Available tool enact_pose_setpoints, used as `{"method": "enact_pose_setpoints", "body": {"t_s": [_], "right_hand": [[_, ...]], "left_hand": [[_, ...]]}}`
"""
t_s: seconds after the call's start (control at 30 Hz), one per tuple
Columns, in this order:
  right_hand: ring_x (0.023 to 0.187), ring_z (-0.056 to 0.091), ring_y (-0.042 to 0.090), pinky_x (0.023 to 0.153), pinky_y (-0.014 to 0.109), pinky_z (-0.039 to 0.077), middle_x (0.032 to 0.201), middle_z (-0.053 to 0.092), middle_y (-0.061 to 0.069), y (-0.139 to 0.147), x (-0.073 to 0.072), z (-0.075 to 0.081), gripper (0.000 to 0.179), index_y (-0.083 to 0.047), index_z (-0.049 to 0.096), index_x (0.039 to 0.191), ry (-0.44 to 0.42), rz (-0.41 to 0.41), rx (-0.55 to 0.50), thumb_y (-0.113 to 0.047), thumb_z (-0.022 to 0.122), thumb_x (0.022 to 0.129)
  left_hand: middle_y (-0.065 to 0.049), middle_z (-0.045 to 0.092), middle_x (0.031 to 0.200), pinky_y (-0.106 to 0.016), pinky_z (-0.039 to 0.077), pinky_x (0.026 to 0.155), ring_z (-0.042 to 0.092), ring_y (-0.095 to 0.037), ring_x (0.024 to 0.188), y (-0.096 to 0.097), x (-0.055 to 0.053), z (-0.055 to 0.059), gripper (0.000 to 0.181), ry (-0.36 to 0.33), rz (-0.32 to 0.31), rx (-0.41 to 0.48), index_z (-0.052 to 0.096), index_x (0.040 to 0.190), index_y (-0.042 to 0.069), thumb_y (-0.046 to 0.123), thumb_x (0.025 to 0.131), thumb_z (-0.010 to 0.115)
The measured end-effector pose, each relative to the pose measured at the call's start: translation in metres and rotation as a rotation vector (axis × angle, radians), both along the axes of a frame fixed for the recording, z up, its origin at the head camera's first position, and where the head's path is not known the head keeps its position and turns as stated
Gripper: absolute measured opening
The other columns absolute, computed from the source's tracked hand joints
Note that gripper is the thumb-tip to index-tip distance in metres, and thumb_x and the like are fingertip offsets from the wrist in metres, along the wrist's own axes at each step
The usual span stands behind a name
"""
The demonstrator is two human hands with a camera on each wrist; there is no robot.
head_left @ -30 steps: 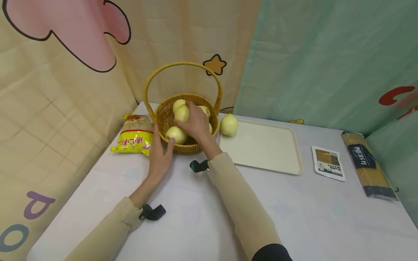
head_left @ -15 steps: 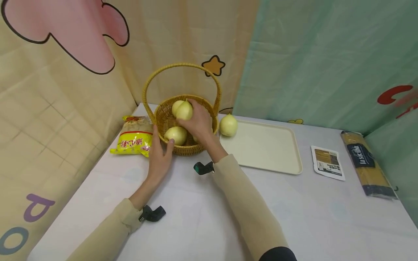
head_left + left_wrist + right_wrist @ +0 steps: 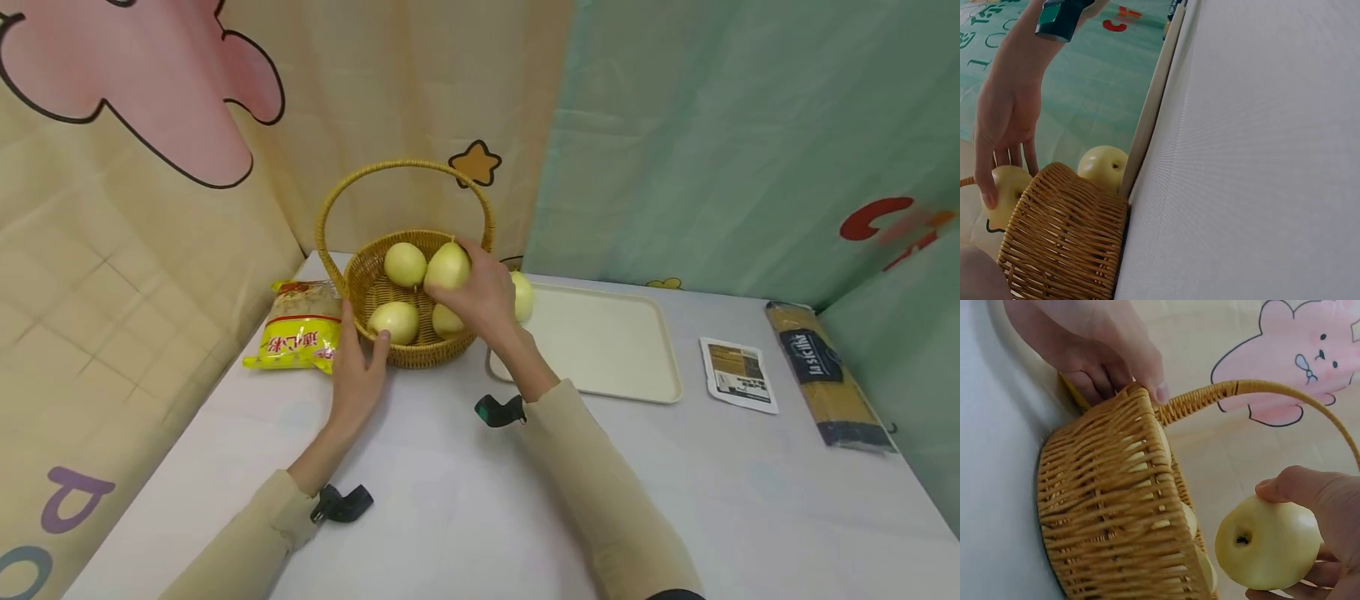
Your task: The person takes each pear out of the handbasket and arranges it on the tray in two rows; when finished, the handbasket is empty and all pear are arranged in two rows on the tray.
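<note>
My right hand (image 3: pixel 491 300) holds a pale yellow pear (image 3: pixel 447 267) at the right side of the wicker basket (image 3: pixel 423 357), above its rim. In the right wrist view, the thumb and fingers clasp this pear (image 3: pixel 1266 544), its blossom end facing the camera. My left hand (image 3: pixel 356 390) grips the basket's near left rim, thumb over the edge and fingers outside; the right wrist view shows this left hand (image 3: pixel 1094 347) too. Inside the basket lie a rear pear (image 3: pixel 405 265), a front pear (image 3: pixel 395 322) and another pear (image 3: pixel 447 322) partly hidden below my right hand.
A cream tray (image 3: pixel 611 346) lies right of the basket, with one pear (image 3: pixel 522 296) at its left end. Left of the basket is a yellow food bag (image 3: pixel 300 329). Farther right are a white pouch (image 3: pixel 738 375) and a long pasta pack (image 3: pixel 817 367). The basket handle (image 3: pixel 405 164) arches high.
My right hand has lifted the pear and carried it rightwards, uncovering more of the basket's inside. My left hand keeps its hold on the rim. The head view has shifted slightly.
</note>
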State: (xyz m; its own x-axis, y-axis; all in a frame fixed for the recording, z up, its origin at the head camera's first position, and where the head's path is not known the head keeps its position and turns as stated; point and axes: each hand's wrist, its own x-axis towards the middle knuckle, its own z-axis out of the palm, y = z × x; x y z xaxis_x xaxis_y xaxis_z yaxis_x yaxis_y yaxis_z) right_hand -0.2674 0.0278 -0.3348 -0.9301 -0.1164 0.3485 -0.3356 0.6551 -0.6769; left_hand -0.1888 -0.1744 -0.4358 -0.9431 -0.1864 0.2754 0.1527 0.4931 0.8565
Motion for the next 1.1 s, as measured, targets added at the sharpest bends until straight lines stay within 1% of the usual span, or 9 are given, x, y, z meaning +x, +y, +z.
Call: {"method": "enact_pose_setpoints", "body": {"t_s": [0.17,0.3,0.4,0.53,0.7,0.87,1.0,1.1], "right_hand": [[0.114,0.068,0.035,0.092,0.051,0.056,0.136,0.070,0.014,0.019,0.011,0.004,0.080,-0.013,0.055,0.153,0.001,-0.015,0.003,-0.033,0.087,0.082],[0.113,0.068,0.036,0.092,0.053,0.055,0.134,0.070,0.014,0.042,0.016,0.008,0.078,-0.012,0.056,0.151,0.012,-0.033,-0.013,-0.030,0.086,0.082],[0.112,0.068,0.038,0.091,0.054,0.055,0.133,0.071,0.015,0.064,0.019,0.009,0.077,-0.012,0.057,0.151,0.023,-0.058,-0.035,-0.030,0.086,0.082],[0.112,0.068,0.041,0.090,0.057,0.055,0.133,0.071,0.017,0.091,0.019,0.007,0.076,-0.011,0.057,0.150,0.036,-0.115,-0.065,-0.027,0.086,0.082],[0.115,0.066,0.042,0.093,0.058,0.054,0.136,0.069,0.018,0.110,0.014,0.001,0.076,-0.010,0.057,0.150,0.006,-0.178,-0.046,-0.028,0.084,0.081],[0.122,0.062,0.044,0.097,0.061,0.052,0.142,0.066,0.019,0.122,0.003,-0.007,0.078,-0.010,0.056,0.152,-0.044,-0.212,-0.021,-0.028,0.084,0.082],[0.127,0.058,0.045,0.099,0.064,0.049,0.146,0.062,0.020,0.131,-0.004,-0.019,0.079,-0.011,0.052,0.155,-0.126,-0.247,-0.005,-0.031,0.082,0.084],[0.130,0.055,0.047,0.101,0.065,0.048,0.149,0.060,0.019,0.141,-0.009,-0.028,0.080,-0.012,0.050,0.157,-0.191,-0.284,0.020,-0.032,0.080,0.086]], "left_hand": [[-0.006,0.005,0.178,-0.052,0.012,0.133,0.008,-0.028,0.164,-0.001,0.002,-0.001,0.080,0.019,-0.004,0.003,0.000,0.171,0.018,0.040,0.112,0.048],[-0.007,0.006,0.178,-0.052,0.012,0.133,0.009,-0.028,0.164,-0.002,0.002,-0.001,0.080,0.029,0.001,0.009,0.000,0.171,0.016,0.039,0.112,0.049],[-0.008,0.006,0.178,-0.051,0.012,0.133,0.009,-0.029,0.164,-0.002,0.002,-0.002,0.080,0.027,0.004,0.007,0.001,0.171,0.015,0.038,0.111,0.049],[-0.008,0.006,0.178,-0.052,0.012,0.133,0.009,-0.029,0.164,-0.002,0.001,-0.002,0.080,0.033,-0.002,0.005,0.001,0.171,0.015,0.038,0.111,0.049],[-0.008,0.004,0.178,-0.051,0.011,0.133,0.007,-0.028,0.164,-0.002,0.000,-0.002,0.082,0.027,-0.027,0.006,-0.001,0.171,0.015,0.039,0.111,0.049],[-0.008,0.004,0.178,-0.052,0.012,0.133,0.007,-0.028,0.164,-0.004,-0.001,0.000,0.082,0.025,-0.013,0.002,-0.001,0.171,0.014,0.039,0.111,0.049],[-0.008,0.006,0.178,-0.052,0.013,0.133,0.009,-0.028,0.164,-0.004,-0.002,0.000,0.082,0.030,-0.002,-0.002,0.000,0.171,0.015,0.040,0.111,0.050],[-0.008,0.005,0.178,-0.052,0.013,0.133,0.008,-0.028,0.164,-0.003,-0.003,-0.002,0.082,0.025,-0.010,-0.006,-0.001,0.171,0.016,0.040,0.111,0.049]]}}
